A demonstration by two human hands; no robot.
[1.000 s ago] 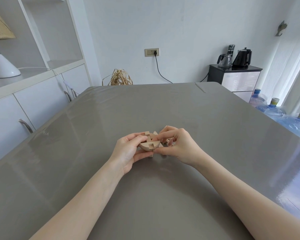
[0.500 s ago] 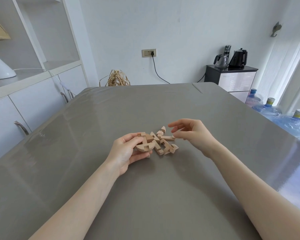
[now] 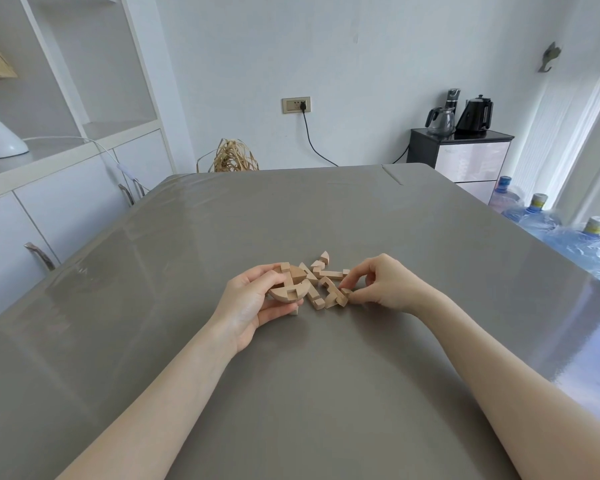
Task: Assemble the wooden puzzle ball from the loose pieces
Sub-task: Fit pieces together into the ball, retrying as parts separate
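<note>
The person's left hand grips a half-built wooden ball, fingers curled round its far side and thumb underneath. Its rounded belly faces down toward the grey bench, and the flat, notched face is turned up and slightly toward the person; its long axis runs roughly left to right. It is held just above the bench, near the middle.

Just to its right lies a small heap of loose pieces, touching one another, with most of the notched bars pointing diagonally away from the person. The right hand pinches one small piece at the near right edge of the heap between thumb and forefinger, the other fingers curled.

The bench top is smooth and glossy. White cupboards stand to the left, a black cabinet with two kettles at the far wall, and water bottles to the right.
</note>
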